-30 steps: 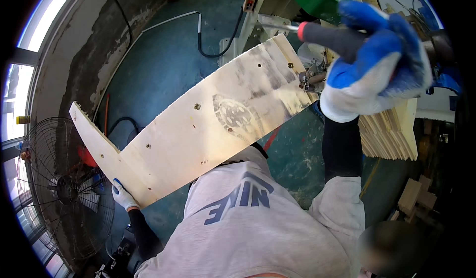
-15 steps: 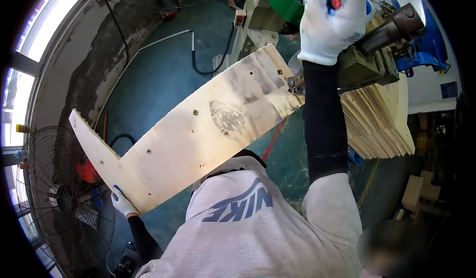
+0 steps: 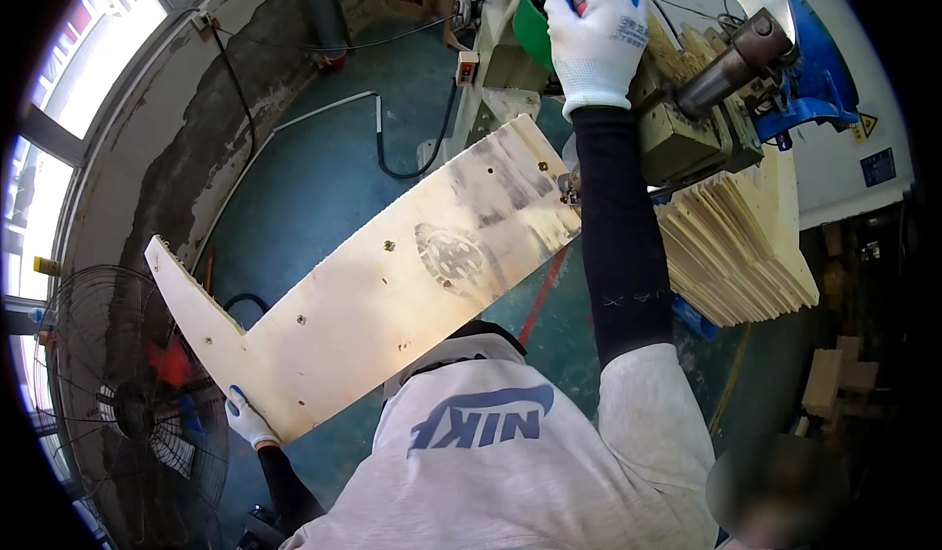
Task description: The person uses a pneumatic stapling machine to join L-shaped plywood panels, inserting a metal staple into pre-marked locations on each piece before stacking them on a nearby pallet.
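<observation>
A large L-shaped plywood board [image 3: 343, 305], with several small metal-lined holes and a dark round stamp, slants across the middle. My left hand [image 3: 250, 418], in a white glove with blue fingertips, grips its lower left edge, thumb on top and fingers hidden beneath. The board's right end lies at a small metal part [image 3: 569, 190] of the machine [image 3: 687, 143], partly covered by my right forearm. My gloved right hand [image 3: 599, 40] is over a green round bin [image 3: 533, 30] at the top. Its fingers are curled together; what they hold, if anything, I cannot make out.
Right of my forearm stands a stack of cut plywood pieces [image 3: 731, 246]. A wire-caged fan [image 3: 132, 408] is at the left, below the windows. A dark hose [image 3: 392, 162] runs along the floor beyond the board. Wood blocks [image 3: 834, 378] lie at the far right.
My right hand has shifted left and up over the green bin. The view has shifted slightly; my left hand keeps its grip on the board, which still lies at the machine.
</observation>
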